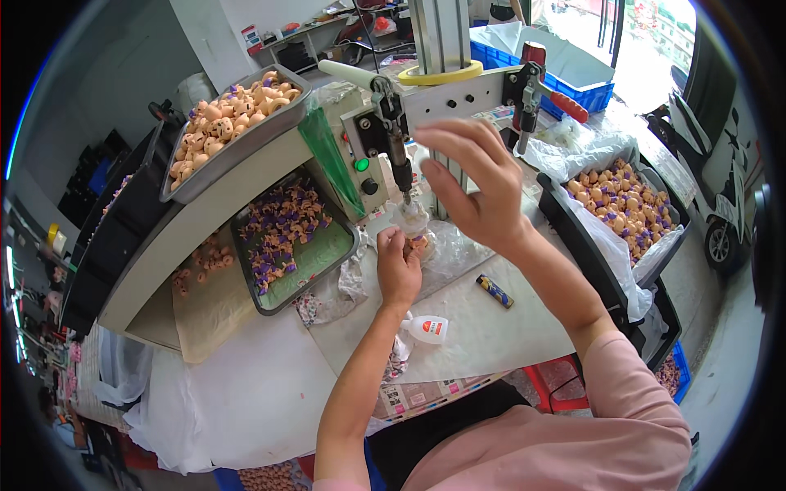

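My left hand (399, 270) is closed at the base of a press, its thumb and fingers pinched on a small peach-coloured doll part (420, 243), mostly hidden by the fingers. Just above is a whitish fixture (411, 217), under the metal plunger of a toggle clamp (394, 135). My right hand (483, 184) is raised in the air to the right of that clamp, fingers apart and slightly blurred, with nothing visible in it. The clamp's pale lever handle (348, 74) points away to the left.
Left are a metal tray (182, 193) of peach-coloured doll heads and a dark tray (326, 268) of purple-and-peach parts. A white bottle (428, 329) and a dark blue tube (494, 291) lie on the table. At right, a lined crate (604, 260) holds more heads. A second clamp has a red handle (568, 106).
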The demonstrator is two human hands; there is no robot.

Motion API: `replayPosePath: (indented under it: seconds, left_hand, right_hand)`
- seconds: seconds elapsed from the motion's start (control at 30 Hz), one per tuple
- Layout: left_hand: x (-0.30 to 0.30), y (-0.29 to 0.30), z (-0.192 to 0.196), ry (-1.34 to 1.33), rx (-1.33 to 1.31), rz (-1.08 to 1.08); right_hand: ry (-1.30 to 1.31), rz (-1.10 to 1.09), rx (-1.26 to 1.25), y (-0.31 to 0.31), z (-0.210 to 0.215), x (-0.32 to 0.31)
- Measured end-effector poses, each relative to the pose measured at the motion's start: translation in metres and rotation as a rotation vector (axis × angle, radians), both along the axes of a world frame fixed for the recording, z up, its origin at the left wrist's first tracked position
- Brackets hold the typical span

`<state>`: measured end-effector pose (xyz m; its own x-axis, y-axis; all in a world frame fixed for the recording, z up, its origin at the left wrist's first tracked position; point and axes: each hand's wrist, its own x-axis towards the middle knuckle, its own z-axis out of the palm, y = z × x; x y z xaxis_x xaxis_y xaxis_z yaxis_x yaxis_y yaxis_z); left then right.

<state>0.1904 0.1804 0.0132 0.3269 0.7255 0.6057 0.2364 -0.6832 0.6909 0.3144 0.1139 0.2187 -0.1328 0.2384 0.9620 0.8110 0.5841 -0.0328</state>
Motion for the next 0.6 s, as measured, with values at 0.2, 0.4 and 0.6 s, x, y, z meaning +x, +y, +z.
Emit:
replayPosePath:
  seconds: [0.2,0.4,0.6]
  left_hand:
    - [0.003,-0.002,-0.001,0.033,-0.032,0.001]
    - [-0.002,0.002,-0.008,0.033,-0.191,-0.037]
    - [-0.044,-0.018,0.004,0.021,-0.303,0.053]
  right_hand:
    - [0.182,-0.156,-0.387,0.085,0.051,-0.01]
    - [0.449,0.67,0.032,0.002,0.099,-0.032]
    - [0.019,0.346,-0.04,-0.055,-0.007,-0.015]
